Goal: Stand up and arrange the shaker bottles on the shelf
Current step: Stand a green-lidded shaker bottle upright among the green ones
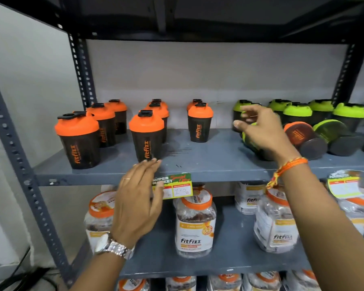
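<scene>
Head | right hand [263, 133] open over green-lidded shaker [249, 141] — lying, base toward camera | left hand [138, 198] open, empty

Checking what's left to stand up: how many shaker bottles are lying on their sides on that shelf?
3 visible: a green-lidded bottle under the right hand, an orange-lidded bottle beside it, and another green-lidded one further right. More may be hidden past the frame's right edge.

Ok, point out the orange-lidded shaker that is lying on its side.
It is the orange-lidded shaker on the right of the shelf, tipped over among the green-lidded ones with its base toward the camera. Every other orange-lidded shaker stands upright on the left.
</scene>
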